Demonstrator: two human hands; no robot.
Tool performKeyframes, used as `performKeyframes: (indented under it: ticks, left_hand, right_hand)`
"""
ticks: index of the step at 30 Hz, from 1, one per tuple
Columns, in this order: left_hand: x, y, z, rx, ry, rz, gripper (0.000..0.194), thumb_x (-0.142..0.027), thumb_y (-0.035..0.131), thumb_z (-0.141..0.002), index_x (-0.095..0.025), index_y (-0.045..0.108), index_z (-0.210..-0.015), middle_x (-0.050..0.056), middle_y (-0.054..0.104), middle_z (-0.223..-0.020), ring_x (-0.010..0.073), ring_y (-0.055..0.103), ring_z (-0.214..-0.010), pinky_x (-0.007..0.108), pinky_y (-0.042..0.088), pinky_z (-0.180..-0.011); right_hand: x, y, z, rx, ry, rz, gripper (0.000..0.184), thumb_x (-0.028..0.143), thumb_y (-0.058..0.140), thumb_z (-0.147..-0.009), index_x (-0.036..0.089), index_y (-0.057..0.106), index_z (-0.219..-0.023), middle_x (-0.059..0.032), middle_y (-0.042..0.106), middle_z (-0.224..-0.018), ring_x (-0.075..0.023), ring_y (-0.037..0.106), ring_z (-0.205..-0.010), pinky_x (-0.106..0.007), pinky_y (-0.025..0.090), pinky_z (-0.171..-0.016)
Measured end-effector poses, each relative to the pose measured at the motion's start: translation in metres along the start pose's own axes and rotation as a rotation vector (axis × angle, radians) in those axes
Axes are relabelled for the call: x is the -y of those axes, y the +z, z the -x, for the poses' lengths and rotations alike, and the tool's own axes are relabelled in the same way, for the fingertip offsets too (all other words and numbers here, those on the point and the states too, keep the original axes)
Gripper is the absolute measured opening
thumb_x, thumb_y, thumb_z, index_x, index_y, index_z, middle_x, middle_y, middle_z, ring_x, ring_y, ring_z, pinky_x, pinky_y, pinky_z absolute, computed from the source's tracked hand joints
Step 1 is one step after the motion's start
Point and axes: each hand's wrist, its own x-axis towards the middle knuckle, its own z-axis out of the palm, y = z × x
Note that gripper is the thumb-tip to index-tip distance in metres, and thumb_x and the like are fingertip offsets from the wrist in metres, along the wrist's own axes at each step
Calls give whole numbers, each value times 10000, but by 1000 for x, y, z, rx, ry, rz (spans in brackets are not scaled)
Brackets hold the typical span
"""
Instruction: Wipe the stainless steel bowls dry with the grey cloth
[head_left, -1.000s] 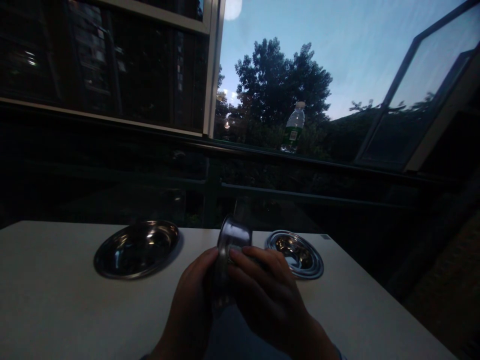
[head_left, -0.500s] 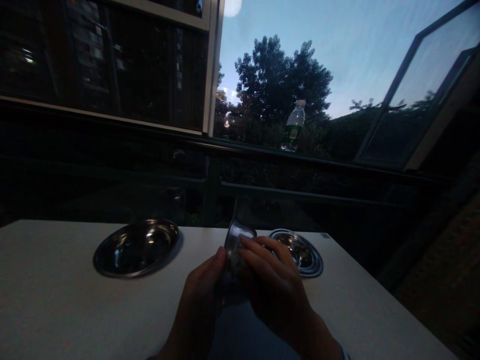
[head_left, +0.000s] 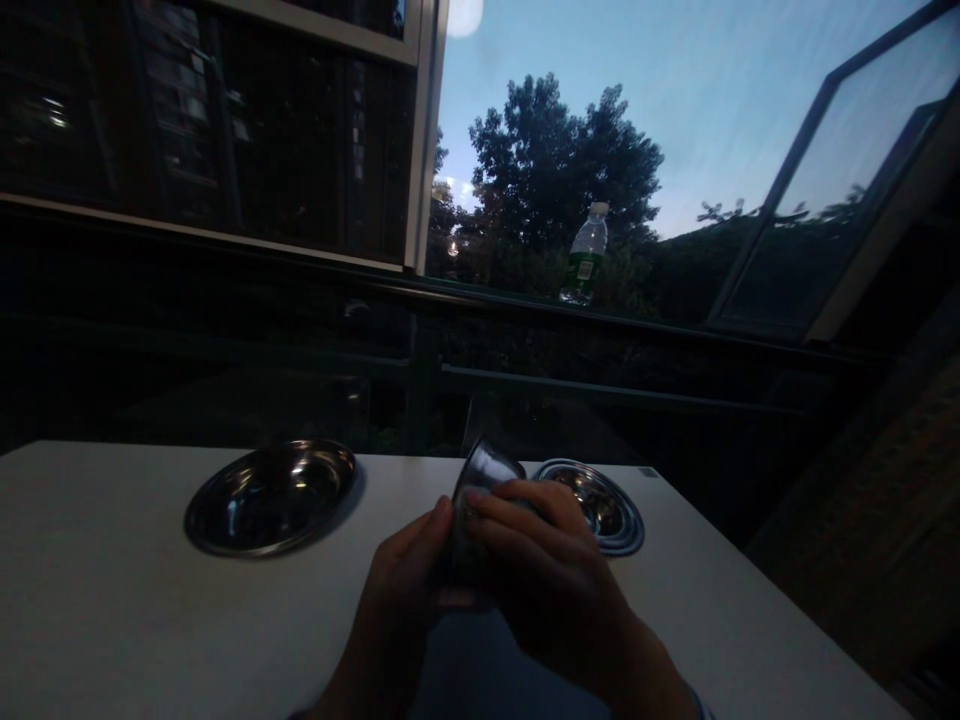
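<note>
A person's two bare hands close on a small, silver-grey metal bowl (head_left: 491, 465) over a white counter (head_left: 150, 620) in dim light. The bowl is tilted and lies between the hands, its upper end showing above them and overlapping the counter's far edge in this view. The left hand (head_left: 401, 570) clasps the bowl from the left, thumb lying along its side; the right hand (head_left: 562, 570) is curled onto it from the right, fingers bent together over its wall. It is too dark to tell what, if anything, lies under the right fingers. To the left of the hands, near the counter's far edge, sits a wide, shiny, round metal dish (head_left: 274, 500). To the right, just beyond the right hand and toward the far right corner, rests a smaller round metal dish with ringed rims (head_left: 604, 505); a small grey label (head_left: 647, 472) marks the corner itself. Behind the counter, a clear plastic bottle with a green label and pale cap (head_left: 585, 260) stands upright at the window, dark trees (head_left: 562, 160) beyond.
</note>
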Motion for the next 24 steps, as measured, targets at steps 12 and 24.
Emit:
performKeyframes:
  ticks: [12,24]
  left_hand:
    - [5,0,-2,18,-57,-3,377,-492,670,-617,-120,643,-669,28,587,-579,162,543,-550,262,443,-485]
    - [4,-1,-3,48,-25,-48,342,-469,654,-639,-129,629,-622,30,596,-583,155,548,-549,244,444,-481]
  right_hand:
    - [-4,-4,-1,57,53,-28,250,179,482,-865,199,546,-1105,-53,620,-1136,-224,516,-1016,-408,430,-816]
    - [-5,-2,-3,-3,168,47,239,193,451,-868,183,580,-1068,-81,627,-1111,-229,527,-1000,-417,429,-828]
